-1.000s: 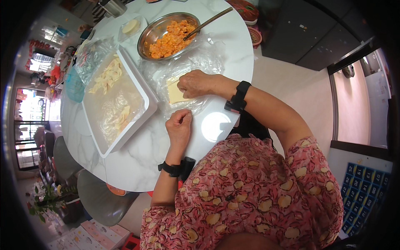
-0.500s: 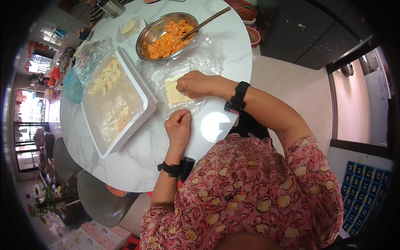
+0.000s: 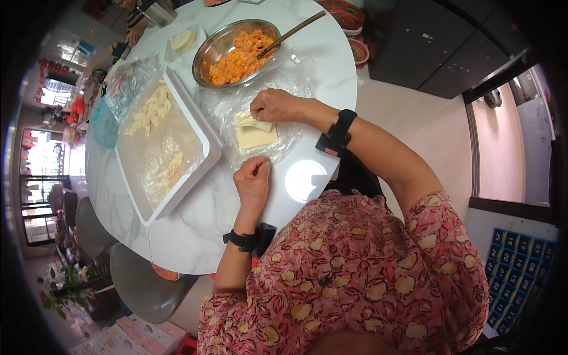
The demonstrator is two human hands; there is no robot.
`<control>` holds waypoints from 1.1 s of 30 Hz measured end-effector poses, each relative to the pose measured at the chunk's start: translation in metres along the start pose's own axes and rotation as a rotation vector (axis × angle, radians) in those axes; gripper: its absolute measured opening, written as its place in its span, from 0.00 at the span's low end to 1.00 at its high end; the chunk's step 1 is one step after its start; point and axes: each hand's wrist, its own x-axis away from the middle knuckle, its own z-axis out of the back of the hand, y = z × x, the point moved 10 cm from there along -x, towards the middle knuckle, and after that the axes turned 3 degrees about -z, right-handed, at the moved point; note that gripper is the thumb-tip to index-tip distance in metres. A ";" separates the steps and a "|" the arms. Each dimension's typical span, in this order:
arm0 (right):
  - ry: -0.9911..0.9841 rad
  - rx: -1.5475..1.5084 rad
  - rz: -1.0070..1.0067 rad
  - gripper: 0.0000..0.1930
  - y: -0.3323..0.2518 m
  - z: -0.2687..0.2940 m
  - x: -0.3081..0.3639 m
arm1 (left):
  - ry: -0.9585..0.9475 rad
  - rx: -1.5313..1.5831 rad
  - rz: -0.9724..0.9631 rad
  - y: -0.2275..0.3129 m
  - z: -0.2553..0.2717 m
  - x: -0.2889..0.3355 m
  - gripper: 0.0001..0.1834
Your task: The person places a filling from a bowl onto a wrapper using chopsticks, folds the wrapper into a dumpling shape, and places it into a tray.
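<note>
Working at a smooth, white table (image 3: 204, 236) with soft grey streaks and a round edge. Pinching with the right hand (image 3: 277, 106) at a small pile of pale dough sheets (image 3: 257, 138), bending its fingers down close together. Seeming to have hold of the top sheet by its far part, but hiding the very tips from view. Curling the left hand (image 3: 252, 182) into a loose fist near the close side of the pile, pressing its thumb by the bent finger. Showing nothing in that fist, and not letting anyone tell about the inside of it.

Using thin, flat sheets with straight sides, lying on a crinkly, shiny, clear plastic bag (image 3: 296, 80). Having just beyond it a round, shiny metal bowl (image 3: 212, 50) of lumpy, wet orange filling (image 3: 236, 62), with a thin brown stick (image 3: 302, 28) poking over the rim. Having on the left a white tray (image 3: 203, 137) with smooth sides, holding floppy, folded dough pieces (image 3: 152, 112).

Holding the right hand a bit farther up than half a second ago. Bending back the top sheet now, and showing more of the pile. Keeping the left hand in the same spot.
</note>
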 end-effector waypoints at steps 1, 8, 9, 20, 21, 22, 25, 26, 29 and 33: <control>0.013 -0.037 -0.005 0.07 0.001 0.004 -0.001 | -0.004 0.001 0.023 0.000 0.000 -0.001 0.04; -0.047 -0.442 0.007 0.04 -0.017 0.027 0.001 | -0.030 0.435 0.378 -0.001 0.001 -0.006 0.12; -0.094 -0.466 0.055 0.04 -0.028 0.025 0.005 | -0.025 0.694 0.357 0.009 -0.006 -0.014 0.18; 0.143 -0.636 -0.108 0.07 -0.020 0.060 0.043 | -0.010 1.468 0.411 0.026 -0.021 -0.035 0.32; 0.179 -0.679 -0.214 0.07 -0.010 0.066 0.052 | -0.049 1.593 0.418 0.033 -0.022 -0.035 0.32; 0.184 -0.672 -0.211 0.07 -0.007 0.070 0.055 | -0.057 1.596 0.413 0.037 -0.019 -0.034 0.32; 0.341 -0.794 -0.316 0.06 0.016 0.092 0.070 | -0.155 1.538 0.470 0.054 -0.021 -0.026 0.29; 0.345 -0.784 -0.325 0.06 0.020 0.099 0.072 | -0.163 1.549 0.475 0.053 -0.025 -0.019 0.29; 0.531 -0.901 -0.385 0.06 0.049 0.123 0.088 | -0.394 1.186 0.644 0.042 -0.053 0.031 0.22; 0.554 -0.938 -0.539 0.16 0.085 0.141 0.081 | -0.496 1.012 0.669 0.059 -0.062 0.020 0.21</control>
